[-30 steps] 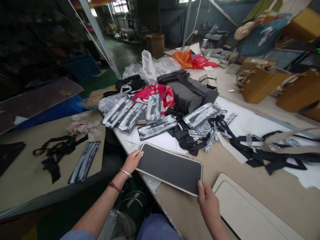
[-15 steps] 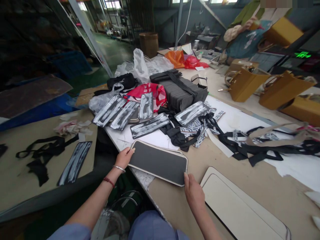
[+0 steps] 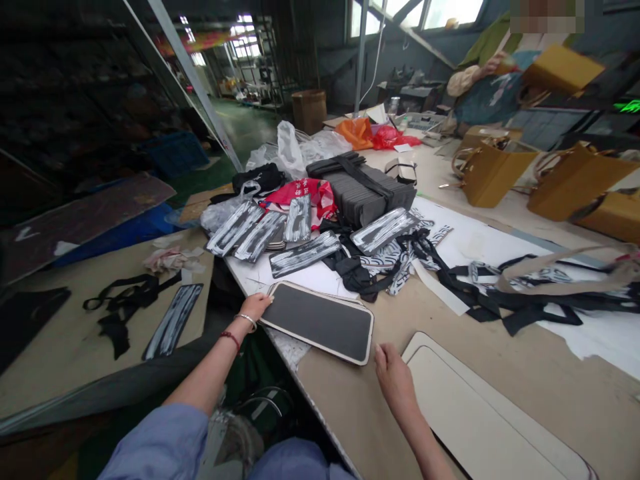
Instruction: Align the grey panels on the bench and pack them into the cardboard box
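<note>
A dark grey rectangular panel with rounded corners and a cream rim [image 3: 320, 321] lies on top of similar panels at the table's near left edge. My left hand [image 3: 257, 308] grips its left end, thumb on top. Just off the panel's right corner is my right hand [image 3: 393, 373], its fingers curled together with nothing visible in them. Beside that hand, to the right, rest large cream panels [image 3: 480, 407] in a stack. Beyond the grey panel lie several black strips smeared with white, one [image 3: 305, 255] being nearest.
A strapped bundle of dark sheets [image 3: 367, 193] stands behind the smeared pieces. Black straps [image 3: 520, 293] and patterned cloth spread to the right. Tan handbags [image 3: 495, 173] line the far right, near a person in green. A lower side table [image 3: 45, 360] is at left.
My right hand has let go of the panel's right corner and moved slightly right. My left hand still holds the left end. The view has shifted a little.
</note>
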`<state>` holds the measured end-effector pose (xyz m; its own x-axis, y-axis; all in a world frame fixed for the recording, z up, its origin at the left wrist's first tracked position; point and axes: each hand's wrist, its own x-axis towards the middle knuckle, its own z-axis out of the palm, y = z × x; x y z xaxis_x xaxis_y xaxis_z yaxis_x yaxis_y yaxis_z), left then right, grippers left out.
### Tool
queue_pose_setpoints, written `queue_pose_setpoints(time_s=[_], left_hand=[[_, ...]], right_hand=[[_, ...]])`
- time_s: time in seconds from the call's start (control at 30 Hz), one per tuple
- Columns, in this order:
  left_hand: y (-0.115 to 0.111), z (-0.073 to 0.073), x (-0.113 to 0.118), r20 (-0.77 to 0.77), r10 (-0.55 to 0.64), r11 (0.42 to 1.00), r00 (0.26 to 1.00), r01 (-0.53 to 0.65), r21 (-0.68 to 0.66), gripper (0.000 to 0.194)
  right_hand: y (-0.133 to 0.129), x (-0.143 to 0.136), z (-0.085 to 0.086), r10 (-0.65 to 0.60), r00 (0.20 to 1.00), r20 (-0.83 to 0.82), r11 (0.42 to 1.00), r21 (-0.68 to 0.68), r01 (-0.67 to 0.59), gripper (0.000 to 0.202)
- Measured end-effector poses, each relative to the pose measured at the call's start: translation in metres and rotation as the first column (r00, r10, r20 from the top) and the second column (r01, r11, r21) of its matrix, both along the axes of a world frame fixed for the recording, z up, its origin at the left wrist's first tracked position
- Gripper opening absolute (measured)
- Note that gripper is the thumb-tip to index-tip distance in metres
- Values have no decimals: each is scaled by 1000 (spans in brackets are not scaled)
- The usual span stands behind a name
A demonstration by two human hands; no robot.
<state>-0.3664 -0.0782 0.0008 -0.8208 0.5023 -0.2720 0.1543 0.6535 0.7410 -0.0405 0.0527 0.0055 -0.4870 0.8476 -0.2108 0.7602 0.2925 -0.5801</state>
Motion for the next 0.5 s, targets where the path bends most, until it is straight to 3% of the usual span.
queue_pose_setpoints(time_s=[0.13,0.3,0.5], left_hand=[[0,2,0,55,24,999,998,-26,23,20],[-2,2,-7,124,19,997,992,-29,78,23],[-5,15,-10,162,-143,976,976,112,188,30]], right_hand=[[10,-14,-2,-77,990,-116,994,-89,67,35],[16,-24,-14,-158,980,-124,981,-131,142,42],[5,-25,-2,-189,966,-174,977,-131,168,42]])
